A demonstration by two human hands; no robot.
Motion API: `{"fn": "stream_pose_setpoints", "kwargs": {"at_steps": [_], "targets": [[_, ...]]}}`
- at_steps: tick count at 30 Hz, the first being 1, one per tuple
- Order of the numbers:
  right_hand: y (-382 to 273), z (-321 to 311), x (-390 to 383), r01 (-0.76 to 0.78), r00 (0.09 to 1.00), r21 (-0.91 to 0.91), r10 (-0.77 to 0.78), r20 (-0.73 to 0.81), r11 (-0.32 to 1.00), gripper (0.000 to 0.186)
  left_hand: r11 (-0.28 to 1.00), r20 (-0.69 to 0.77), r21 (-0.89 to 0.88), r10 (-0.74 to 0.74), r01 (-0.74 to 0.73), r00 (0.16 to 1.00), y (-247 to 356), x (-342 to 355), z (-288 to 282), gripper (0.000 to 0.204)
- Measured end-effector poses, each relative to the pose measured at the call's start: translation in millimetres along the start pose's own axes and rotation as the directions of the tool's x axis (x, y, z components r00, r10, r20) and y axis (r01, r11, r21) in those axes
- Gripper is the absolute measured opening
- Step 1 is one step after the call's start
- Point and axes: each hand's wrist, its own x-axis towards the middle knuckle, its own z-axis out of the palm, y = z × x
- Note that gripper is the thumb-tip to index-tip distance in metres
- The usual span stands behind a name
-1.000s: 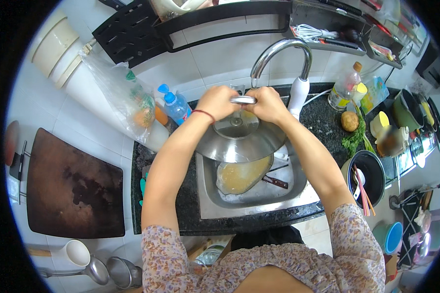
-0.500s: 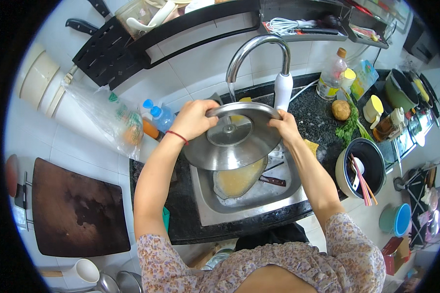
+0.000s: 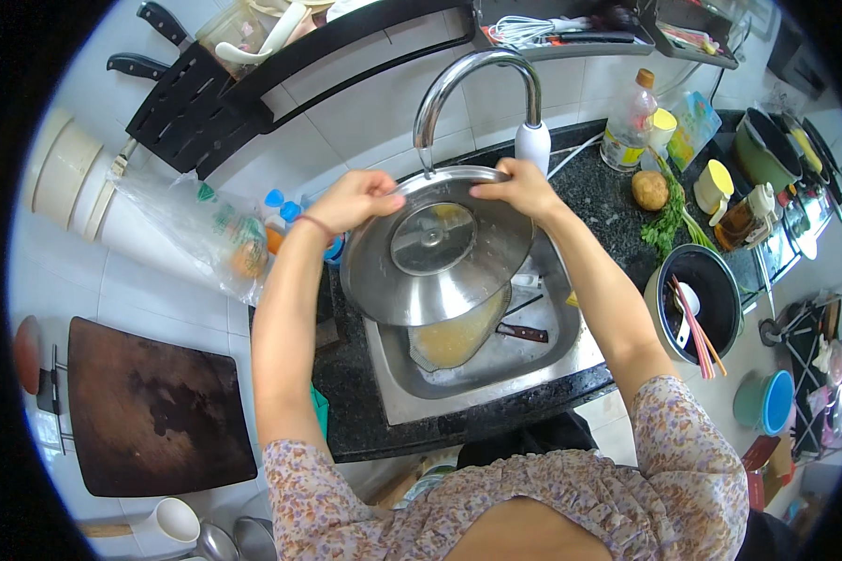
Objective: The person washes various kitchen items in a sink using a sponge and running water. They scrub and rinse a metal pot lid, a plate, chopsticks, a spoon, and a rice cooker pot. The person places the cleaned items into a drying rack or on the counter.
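A round steel pot lid point(image 3: 458, 280) with a clear glass window in its middle is tilted over the sink, its far rim just below the faucet spout point(image 3: 423, 140). My left hand point(image 3: 354, 199) is closed on the lid's far left rim, thumb on the side that shows. On the far right rim, my right hand point(image 3: 522, 192) pinches the edge with its thumb. Beneath the lid, the steel sink point(image 3: 412, 397) holds a vessel of cloudy yellowish liquid point(image 3: 454, 341), partly covered. Beside that lies a knife with a brown handle point(image 3: 524, 333).
A dark pot point(image 3: 660, 313) with chopsticks and a spoon stands right of the sink. Behind it are a potato point(image 3: 650, 190), green herbs point(image 3: 662, 227), a plastic bottle point(image 3: 627, 126) and yellow cups. A knife rack point(image 3: 182, 117) and cutting board point(image 3: 159, 407) are at left.
The lid has turned in my hands, and its far rim has come up closer to the spout. My right hand has shifted inward and farther away along the rim.
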Motion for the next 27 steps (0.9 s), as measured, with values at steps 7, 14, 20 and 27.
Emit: {"fn": "stream_pose_setpoints", "kwargs": {"at_steps": [7, 14, 20, 27], "targets": [[-26, 28, -1, 0.106, 0.988, -0.107, -0.093, 0.124, 0.989, 0.031, 0.989, 0.01, 0.116, 0.095, -0.095, 0.995, 16, 17, 32, 0.017], [-34, 19, -12, 0.116, 0.985, -0.03, -0.111, 0.131, 0.993, 0.023, 0.827, -0.121, 0.547, 0.234, -0.132, 0.965, 16, 19, 56, 0.027], [31, -26, -96, -0.028, 0.957, -0.499, -0.121, -0.262, 0.866, 0.05, 0.888, -0.153, 0.451, 0.18, -0.093, 0.972, 0, 21, 50, 0.017], [97, -24, -138, -0.204, 0.931, -0.456, 0.028, -0.363, 0.866, 0.049, 0.854, -0.142, 0.518, 0.14, -0.047, 0.98, 15, 27, 46, 0.017]]}}
